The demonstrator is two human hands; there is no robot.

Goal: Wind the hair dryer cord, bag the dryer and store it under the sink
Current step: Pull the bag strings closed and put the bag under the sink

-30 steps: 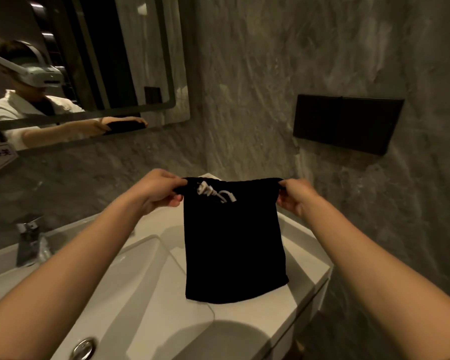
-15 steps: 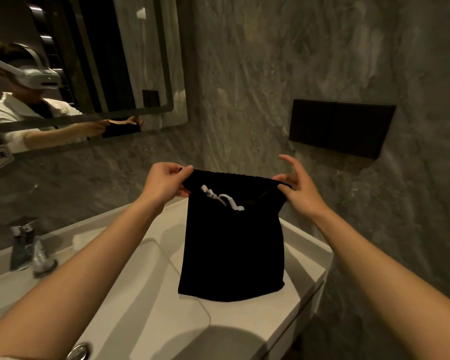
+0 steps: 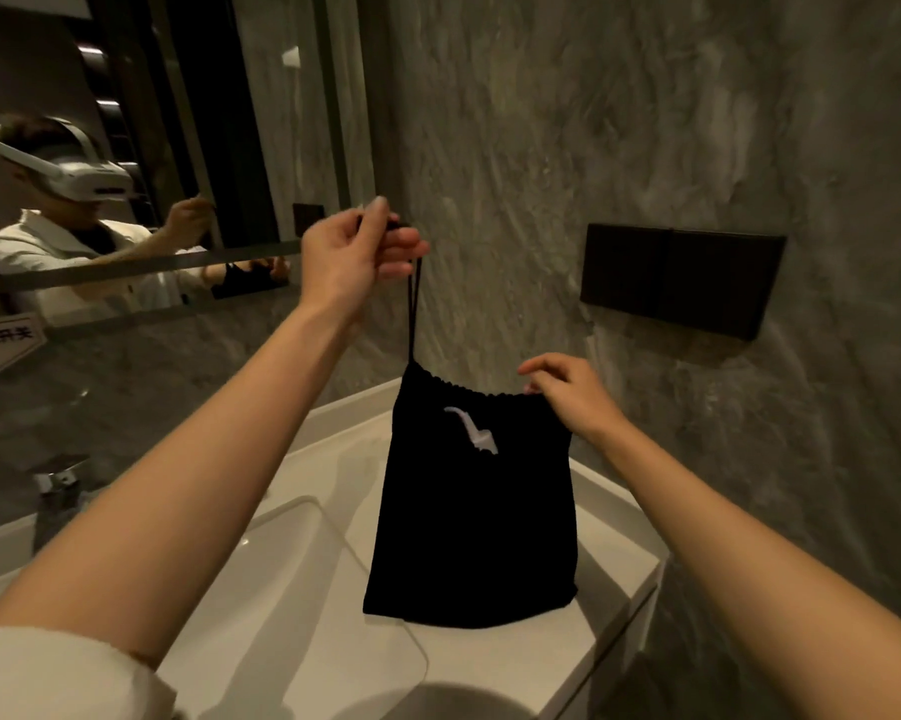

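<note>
A: What surrounds the black drawstring bag [image 3: 477,517]?
B: It stands on the white sink counter [image 3: 612,532], near its right edge, beside the basin [image 3: 282,574].
A: Hands?
B: The left hand [image 3: 355,254] pinches the drawstring [image 3: 413,309] overhead; the right hand [image 3: 568,394] pinches the gathered rim, other fingers loose.

A white counter [image 3: 614,517] runs along the grey stone wall, ending at its right-hand corner; a shallow white basin [image 3: 292,579] is sunk into it toward the left; a chrome tap [image 3: 56,483] stands on the back ledge at the far left, upright; a black cloth bag [image 3: 477,532] stands on the flat part right of the basin, its bottom edge touching the counter and its left lower corner just beside the basin's rim.
</note>
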